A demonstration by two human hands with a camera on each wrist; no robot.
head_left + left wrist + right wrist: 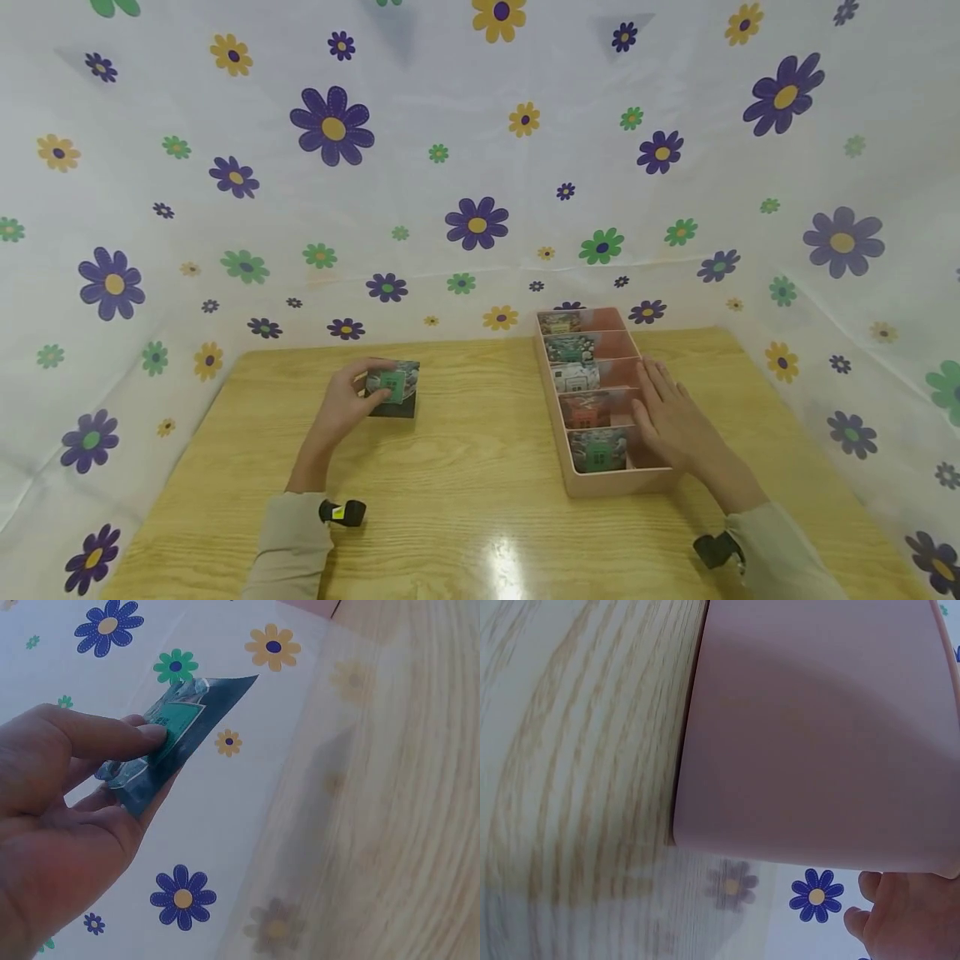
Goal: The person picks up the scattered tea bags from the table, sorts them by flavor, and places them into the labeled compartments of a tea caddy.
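Note:
My left hand (347,402) pinches a small flat sachet (399,383) between thumb and fingers, left of the box. In the left wrist view the sachet (191,731) is glossy and dark teal with a green label, and the thumb lies across its face. My right hand (678,429) rests along the right wall of a pink divided box (622,483), fingers straight. Sachets stand in its compartments: a green-labelled one (597,451) nearest, then a red one (587,411), a whitish one (577,378) and darker ones behind. The right wrist view shows mostly the box's outer wall (817,742).
The box stands on a light wooden table (480,467), right of the middle and reaching toward the back edge. A white flowered cloth (420,200) hangs behind the table and at both sides. Black wrist cameras sit at both cuffs.

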